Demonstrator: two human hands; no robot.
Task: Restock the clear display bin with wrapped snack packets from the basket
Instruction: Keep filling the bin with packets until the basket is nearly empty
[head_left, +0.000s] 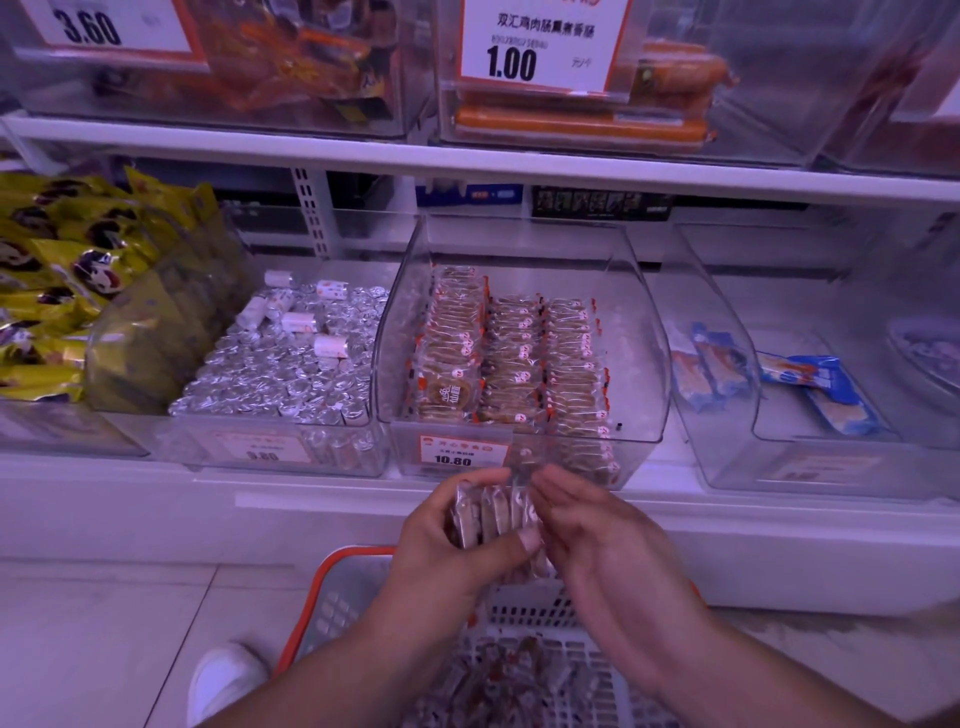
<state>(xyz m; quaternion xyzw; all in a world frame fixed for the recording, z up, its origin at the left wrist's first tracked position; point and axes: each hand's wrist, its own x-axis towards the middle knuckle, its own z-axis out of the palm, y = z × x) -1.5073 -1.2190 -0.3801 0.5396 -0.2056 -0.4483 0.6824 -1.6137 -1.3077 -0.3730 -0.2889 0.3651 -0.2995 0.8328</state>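
Head view. Bin (644, 332): packet rows inside, right side bare. Below it, left hand (447, 545) grips packets (491, 514); right hand (587, 525), fingers loosely bent, steadies them. Basket (337, 582) beneath. Step: squaring the stack. Next, likely: lift into bin's gap.

Light: even and fairly dim, with a purple-blue cast
Glare: pale sheen on the clear display bin (524, 332) walls
Shadows: soft, dark gap under the upper shelf (467, 166)
Blur: edges and hands (524, 525) smeared
Distortion: wide-angle bend of shelf lines
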